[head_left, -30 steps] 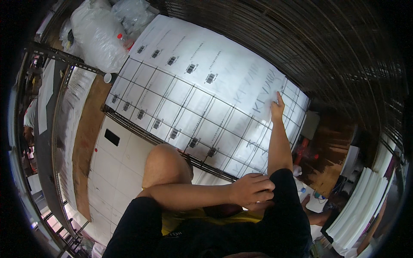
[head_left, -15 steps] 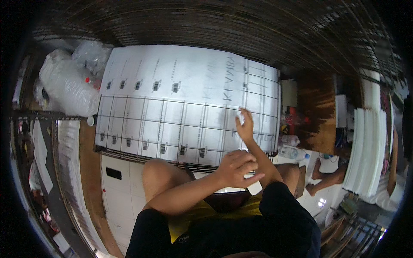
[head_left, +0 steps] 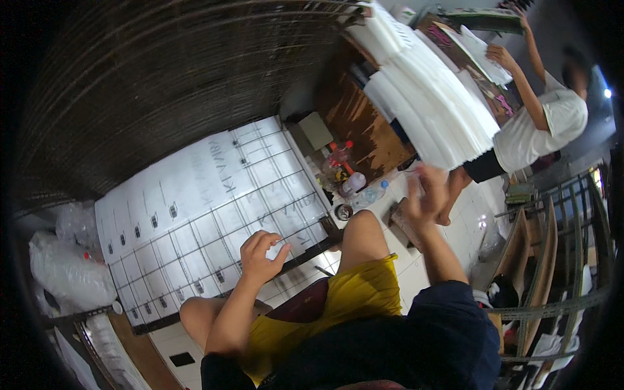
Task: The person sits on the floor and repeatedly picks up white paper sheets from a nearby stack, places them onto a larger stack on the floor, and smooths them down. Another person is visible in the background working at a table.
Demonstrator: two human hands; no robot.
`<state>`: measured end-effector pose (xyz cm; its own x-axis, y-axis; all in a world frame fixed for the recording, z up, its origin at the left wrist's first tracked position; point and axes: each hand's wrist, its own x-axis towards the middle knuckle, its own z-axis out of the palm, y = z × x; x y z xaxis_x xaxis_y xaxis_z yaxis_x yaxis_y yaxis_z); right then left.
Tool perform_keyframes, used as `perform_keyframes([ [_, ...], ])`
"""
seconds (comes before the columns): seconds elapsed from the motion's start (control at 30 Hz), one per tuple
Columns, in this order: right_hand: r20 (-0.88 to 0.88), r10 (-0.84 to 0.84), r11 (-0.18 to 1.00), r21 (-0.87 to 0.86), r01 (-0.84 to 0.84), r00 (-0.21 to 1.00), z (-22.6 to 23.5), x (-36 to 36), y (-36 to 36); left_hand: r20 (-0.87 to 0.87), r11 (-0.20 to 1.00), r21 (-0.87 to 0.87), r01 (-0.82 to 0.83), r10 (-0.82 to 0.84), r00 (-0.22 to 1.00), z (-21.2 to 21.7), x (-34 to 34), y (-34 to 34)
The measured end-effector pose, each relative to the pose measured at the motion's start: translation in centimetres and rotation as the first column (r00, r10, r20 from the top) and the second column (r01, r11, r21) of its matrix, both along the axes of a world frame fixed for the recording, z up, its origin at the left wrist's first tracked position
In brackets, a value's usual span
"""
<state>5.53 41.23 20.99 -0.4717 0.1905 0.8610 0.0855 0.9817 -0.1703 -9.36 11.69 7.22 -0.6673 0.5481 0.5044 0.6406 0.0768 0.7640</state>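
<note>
My left hand [head_left: 263, 257] is open, fingers bent and apart, above the near edge of a white printed surface [head_left: 195, 179]. Across that surface runs a grid of thin dark wires [head_left: 209, 242], and rows of small dark printed blocks show on it. My right hand [head_left: 426, 195] is raised off to the right, beyond the corner of the surface. It is somewhat blurred, with thumb and fingers apart and nothing visible in it. In the picture its fingertips come close to a draped stack of white sheets [head_left: 432, 104]; whether they touch cannot be made out.
Dark wire racks [head_left: 162, 84] rise behind the surface. Plastic bottles [head_left: 372, 194] stand at its right end. A full clear plastic bag [head_left: 68, 273] lies at left. A co-worker in a white shirt [head_left: 546, 127] handles a white sheet at far right. Metal shelving [head_left: 552, 312] stands at lower right.
The view has swung to the right, bringing the co-worker and white stack into fuller sight. My right hand has left the printed surface and moved right; my left hand's fingers have opened.
</note>
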Motion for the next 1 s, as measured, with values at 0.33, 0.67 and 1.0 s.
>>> perform_keyframes([
  [0.33,-0.309,-0.531,0.847,-0.238,0.476,0.789,10.9,9.4,24.9,0.02,0.998,-0.063,0.02,-0.019,1.0,-0.1,3.2,0.9],
  [0.67,-0.112,0.026,0.825,-0.559,-0.085,0.993,13.5,4.8,29.2,0.028,0.995,-0.092,-0.046,0.049,0.998,0.5,4.4,0.8],
  [1.0,0.13,0.349,0.923,-0.218,-0.316,0.928,23.3,-0.4,1.5,-0.382,0.977,0.19,-0.094,0.162,0.91,16.1,1.8,3.0],
])
